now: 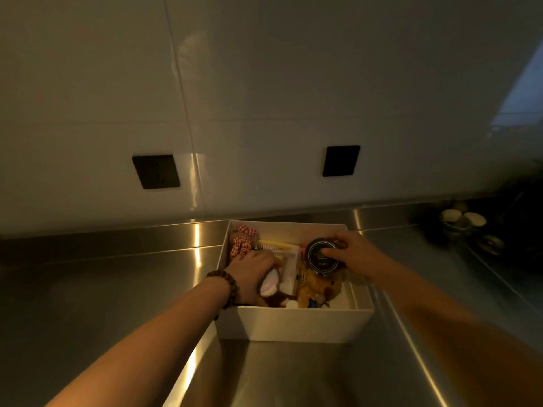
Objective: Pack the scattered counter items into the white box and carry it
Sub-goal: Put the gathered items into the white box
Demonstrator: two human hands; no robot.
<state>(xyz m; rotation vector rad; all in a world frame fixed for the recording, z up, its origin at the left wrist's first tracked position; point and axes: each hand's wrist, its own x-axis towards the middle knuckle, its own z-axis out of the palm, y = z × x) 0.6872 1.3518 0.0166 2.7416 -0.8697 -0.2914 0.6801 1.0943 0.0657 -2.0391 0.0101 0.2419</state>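
A: Where is the white box sitting?

B: It is sitting on the steel counter, close to the wall, with both hands reaching into it. Its long axis is running from side to side, across the person's front.

A: What is the left hand doing?

B: It is curling round a pale pink oval brush over the left half of the box. The brush's long axis is slanting from near-left to far-right, its rounded end pointing back toward the person. A string of brown beads is circling that wrist.

A: And the right hand?

B: It is pinching a round black tin at the rim, thumb on the printed lid, fingers wrapping over the far side. The lid is tilting toward the camera, and the tin is hovering over the right half of the box.

A: What is lying near the hands?

B: Just below the tin, a yellow-brown plush toy is lying inside the box. Beyond the left hand, a red checked scrunchie is filling the far-left corner, and a pale comb is stretching sideways between the hands.
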